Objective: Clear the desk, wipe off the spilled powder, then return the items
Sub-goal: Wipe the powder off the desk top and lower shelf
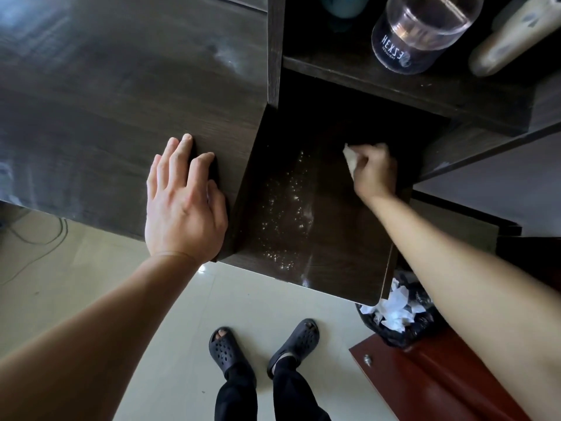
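The left hand (185, 205) lies flat, palm down, fingers straight and slightly spread, on the dark desk (106, 101) at its near right corner. Just beside it the surface steps down to a lower shelf (343, 238) of the same dark wood. White powder (288, 208) is scattered on this shelf in a band running from the middle toward the near edge, thickest left of centre.

The right hand (376, 171) reaches in over the far right part of the shelf, fingers curled round a white tissue (349, 158) that sticks out on the thumb side. The tissue sits beyond and to the right of the powder, apart from it; whether it touches the wood cannot be told.

An upright panel (275, 50) divides the desk from the shelving. On the upper shelf above the right hand stand a clear jar (419, 34) with white lettering, a beige object (510, 41) to its right and something teal (343, 7) at the top edge, too cropped to tell.

Below the shelf's near right corner is a bin (422, 326) lined in black with crumpled white paper (394, 311) in it, next to a reddish cabinet (425, 375) with a small knob. Two feet in dark slippers (226, 347) stand on the pale tiled floor (91, 284); cables (39, 235) lie under the desk at left.
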Demonstrator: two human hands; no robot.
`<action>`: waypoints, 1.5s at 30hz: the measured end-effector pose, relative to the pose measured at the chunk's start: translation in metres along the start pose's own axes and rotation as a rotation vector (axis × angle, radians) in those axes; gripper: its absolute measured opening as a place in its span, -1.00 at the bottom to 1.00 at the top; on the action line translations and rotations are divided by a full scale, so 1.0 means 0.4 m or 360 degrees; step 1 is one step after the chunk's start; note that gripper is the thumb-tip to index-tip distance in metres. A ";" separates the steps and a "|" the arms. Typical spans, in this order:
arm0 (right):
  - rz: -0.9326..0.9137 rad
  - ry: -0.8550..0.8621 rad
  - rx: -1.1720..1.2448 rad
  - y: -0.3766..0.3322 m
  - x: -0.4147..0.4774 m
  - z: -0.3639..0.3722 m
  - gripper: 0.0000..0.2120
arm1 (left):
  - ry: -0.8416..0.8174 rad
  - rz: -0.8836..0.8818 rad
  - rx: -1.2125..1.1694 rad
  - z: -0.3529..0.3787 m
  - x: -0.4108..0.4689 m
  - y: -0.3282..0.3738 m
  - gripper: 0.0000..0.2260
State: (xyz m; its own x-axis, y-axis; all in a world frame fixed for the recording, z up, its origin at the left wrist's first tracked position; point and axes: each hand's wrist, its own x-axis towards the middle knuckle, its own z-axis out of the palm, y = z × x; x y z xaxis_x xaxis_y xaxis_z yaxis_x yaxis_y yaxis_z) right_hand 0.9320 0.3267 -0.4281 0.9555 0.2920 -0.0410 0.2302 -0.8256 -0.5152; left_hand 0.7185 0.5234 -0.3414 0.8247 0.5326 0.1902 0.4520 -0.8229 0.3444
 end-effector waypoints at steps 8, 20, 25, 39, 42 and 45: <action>-0.0573 -0.0560 -0.0025 -0.017 -0.339 0.051 -0.78 | -0.0005 -0.0002 0.0003 -0.004 0.002 -0.001 -0.68; 0.0372 0.0034 0.0042 0.053 0.101 -0.033 -0.77 | 0.0001 0.0004 -0.0002 -0.003 0.001 0.002 -0.68; 0.0035 -0.0165 0.0113 -0.004 -0.054 0.041 -0.72 | 0.0003 0.0002 0.0007 -0.001 0.002 0.000 -0.68; -0.0557 -0.0029 -0.0058 -0.010 -0.038 -0.085 -0.82 | -0.0016 0.0008 0.0014 -0.005 0.003 0.002 -0.67; -0.0585 -0.0555 -0.0177 0.033 -0.097 -0.053 -0.74 | -0.0017 0.0012 0.0012 -0.005 0.002 0.005 -0.67; -0.0339 -0.0342 0.0170 0.052 -0.132 -0.059 -0.75 | -0.0022 0.0008 0.0012 -0.005 0.004 0.005 -0.67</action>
State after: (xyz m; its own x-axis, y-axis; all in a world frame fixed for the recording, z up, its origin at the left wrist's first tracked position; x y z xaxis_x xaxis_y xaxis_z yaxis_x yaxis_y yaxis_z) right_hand 0.8907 0.2829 -0.4166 0.8245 0.5575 -0.0970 0.3892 -0.6831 -0.6179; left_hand 0.7199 0.5228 -0.3387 0.8314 0.5260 0.1794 0.4506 -0.8269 0.3365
